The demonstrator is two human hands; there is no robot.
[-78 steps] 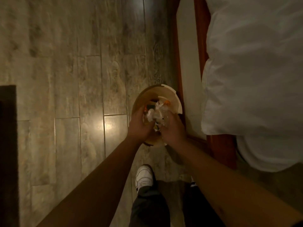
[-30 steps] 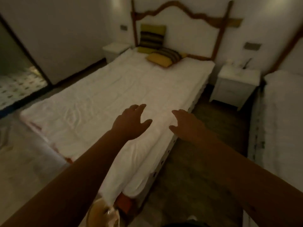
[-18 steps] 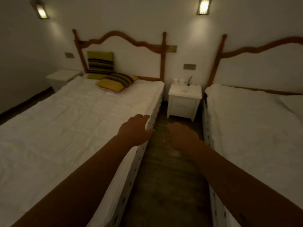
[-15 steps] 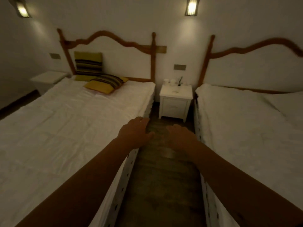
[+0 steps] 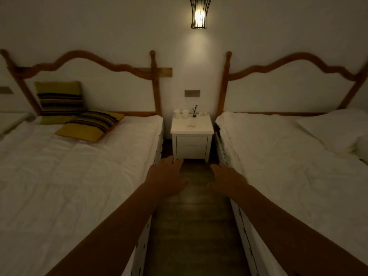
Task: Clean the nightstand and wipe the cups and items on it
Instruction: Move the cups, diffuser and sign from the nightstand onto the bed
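A white nightstand (image 5: 191, 145) stands against the far wall between two beds. On its back edge sit two white cups (image 5: 180, 113), a small dark reed diffuser (image 5: 194, 111) and a small pale item (image 5: 202, 114). A crumpled scrap (image 5: 190, 126) lies on the top. My left hand (image 5: 166, 177) and my right hand (image 5: 227, 179) are stretched forward over the dark floor, well short of the nightstand. Both are empty with fingers spread.
A white bed (image 5: 69, 176) with two striped yellow cushions (image 5: 89, 124) fills the left. A second white bed (image 5: 294, 166) fills the right. The dark wooden aisle (image 5: 191, 226) runs between them. A lit wall lamp (image 5: 199, 13) hangs above the nightstand.
Earlier both hands held crumpled waste over a bin on the floor. Since then the view has lifted and turned to the aisle, the hands are empty, and the nightstand has come closer and centred.
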